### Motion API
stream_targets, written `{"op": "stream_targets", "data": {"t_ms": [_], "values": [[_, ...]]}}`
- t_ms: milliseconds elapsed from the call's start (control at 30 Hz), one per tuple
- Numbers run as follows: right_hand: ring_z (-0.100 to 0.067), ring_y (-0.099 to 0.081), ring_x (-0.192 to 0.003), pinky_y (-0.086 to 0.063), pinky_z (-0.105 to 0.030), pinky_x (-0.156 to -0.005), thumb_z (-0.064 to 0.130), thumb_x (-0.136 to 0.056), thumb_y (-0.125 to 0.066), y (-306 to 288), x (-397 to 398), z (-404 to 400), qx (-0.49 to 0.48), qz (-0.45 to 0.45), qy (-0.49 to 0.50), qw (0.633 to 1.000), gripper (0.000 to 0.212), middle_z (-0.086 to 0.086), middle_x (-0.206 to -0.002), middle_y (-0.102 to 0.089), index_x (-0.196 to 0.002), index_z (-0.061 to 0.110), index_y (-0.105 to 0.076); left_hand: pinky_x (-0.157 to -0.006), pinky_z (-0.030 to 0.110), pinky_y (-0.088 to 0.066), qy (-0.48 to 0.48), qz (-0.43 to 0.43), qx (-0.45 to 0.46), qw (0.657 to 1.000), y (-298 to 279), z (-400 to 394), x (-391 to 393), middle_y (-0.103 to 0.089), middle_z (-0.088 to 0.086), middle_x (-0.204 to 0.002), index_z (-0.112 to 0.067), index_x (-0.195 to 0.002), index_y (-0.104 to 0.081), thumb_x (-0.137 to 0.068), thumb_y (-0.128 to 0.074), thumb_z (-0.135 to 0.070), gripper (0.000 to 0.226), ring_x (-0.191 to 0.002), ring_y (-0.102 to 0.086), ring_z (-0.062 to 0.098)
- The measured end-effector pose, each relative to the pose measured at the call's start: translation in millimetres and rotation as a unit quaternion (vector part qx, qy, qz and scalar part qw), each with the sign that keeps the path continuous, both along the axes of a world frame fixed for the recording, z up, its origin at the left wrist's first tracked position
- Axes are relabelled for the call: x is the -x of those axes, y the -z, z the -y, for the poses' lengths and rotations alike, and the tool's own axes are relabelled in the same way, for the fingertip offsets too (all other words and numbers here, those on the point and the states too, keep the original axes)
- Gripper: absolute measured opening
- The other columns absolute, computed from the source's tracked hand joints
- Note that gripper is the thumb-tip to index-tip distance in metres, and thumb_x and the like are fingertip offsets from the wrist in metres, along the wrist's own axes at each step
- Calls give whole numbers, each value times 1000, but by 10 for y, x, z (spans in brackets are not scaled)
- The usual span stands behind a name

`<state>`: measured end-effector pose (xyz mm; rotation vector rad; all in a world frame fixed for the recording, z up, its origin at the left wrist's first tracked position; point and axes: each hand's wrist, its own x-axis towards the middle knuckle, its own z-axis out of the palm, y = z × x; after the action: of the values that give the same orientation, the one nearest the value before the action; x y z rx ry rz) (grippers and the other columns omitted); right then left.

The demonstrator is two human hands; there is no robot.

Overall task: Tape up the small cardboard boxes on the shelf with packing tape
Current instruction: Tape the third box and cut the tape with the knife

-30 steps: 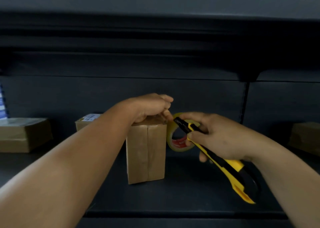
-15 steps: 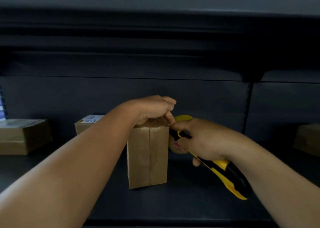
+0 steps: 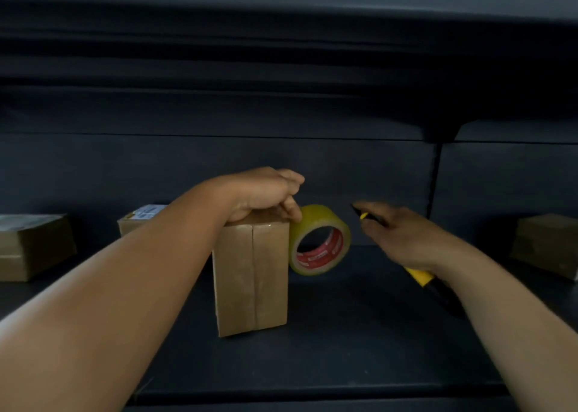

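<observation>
Head view: small cardboard box (image 3: 252,278) upright, mid-shelf (image 3: 344,333), near front edge. Left hand (image 3: 266,194) curled over box top, fingers pinching tape end at top right corner; packing tape roll (image 3: 319,240) hangs there against box's right side. Right hand (image 3: 403,236), apart from roll, closed around yellow-black utility knife (image 3: 420,275). Other boxes: labelled box (image 3: 137,222) behind, left-end box (image 3: 31,246), right-end box (image 3: 547,246).

Open shelf in front, blocked centre

The middle is occupied by the upright box (image 3: 251,278) and tape roll (image 3: 319,240); bare shelf (image 3: 359,333) is left before them.
</observation>
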<state>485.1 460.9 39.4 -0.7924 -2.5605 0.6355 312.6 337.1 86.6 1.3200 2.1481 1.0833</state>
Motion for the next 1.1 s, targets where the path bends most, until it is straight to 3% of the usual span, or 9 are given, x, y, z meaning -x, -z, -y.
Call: {"op": "stream_targets", "data": {"t_ms": [167,300,367,500,567,700,833,1000,1100], "values": [[-24,-32,-136,-30,-26,-106,25,-100,-35,381,54,-269,-26,230,68,971,49,-9,-154,-23,-149,27,-25,-86,23,-45,0,-7,-1,1000,9,5,-2,-72,9,-100,-25,-144,-38,-103,-36,-22,41,-109,-61,23],[-28,-27,-138,-28,-31,-109,31,-100,-36,433,50,-313,-50,298,99,948,49,-11,-153,-22,-147,23,-29,-87,24,-45,2,-11,-3,1000,8,4,-9,-72,8,-97,-25,-143,-39,-102,-37,-22,41,-102,-62,19],[-33,-21,-138,-26,-37,-111,45,-96,-39,393,63,-288,-71,264,117,955,57,-12,-152,-18,-149,28,-24,-89,25,-45,3,-11,-5,1000,14,9,-5,-73,8,-97,-26,-143,-39,-102,-37,-22,41,-101,-62,18],[-22,-24,-137,-29,-37,-111,61,-84,-49,213,141,46,-39,-58,27,997,67,-3,-142,-28,-143,36,-26,-91,29,-46,8,-10,-6,1000,28,-3,-2,-73,6,-93,-26,-142,-41,-102,-37,-23,40,-100,-63,18],[-13,-26,-132,-31,-34,-109,62,-79,-54,139,232,303,-54,-125,-38,990,65,4,-135,-31,-135,39,-32,-88,29,-47,12,-8,-7,1000,33,-2,10,-72,5,-92,-27,-142,-41,-102,-37,-25,39,-98,-63,18],[-11,-29,-121,-29,-33,-107,56,-79,-60,96,416,572,-85,-114,-64,988,58,7,-123,-34,-127,33,-36,-96,29,-43,15,-29,-6,999,36,15,21,-70,2,-94,-27,-140,-44,-102,-37,-24,38,-98,-62,14],[-12,-30,-120,-26,-32,-106,38,-79,-61,61,467,576,-66,-77,-85,991,50,7,-119,-36,-122,31,-36,-97,21,-38,16,-31,-15,999,29,20,19,-56,-1,-128,-26,-140,-46,-101,-39,-21,40,-115,-53,14],[-15,-36,-116,-30,-35,-102,36,-83,-59,164,593,505,-75,-103,-28,991,33,7,-112,-38,-106,30,-37,-87,22,-44,22,-3,-6,1000,25,30,3,-68,6,-93,-23,-142,-40,-102,-36,-20,40,-98,-61,17],[-16,-41,-112,-38,-39,-99,40,-82,-61,237,644,464,-90,-132,-6,987,32,7,-107,-37,-101,29,-38,-82,20,-45,25,-5,1,1000,15,39,-16,-68,6,-90,-23,-143,-40,-102,-36,-22,41,-96,-61,17]]}}
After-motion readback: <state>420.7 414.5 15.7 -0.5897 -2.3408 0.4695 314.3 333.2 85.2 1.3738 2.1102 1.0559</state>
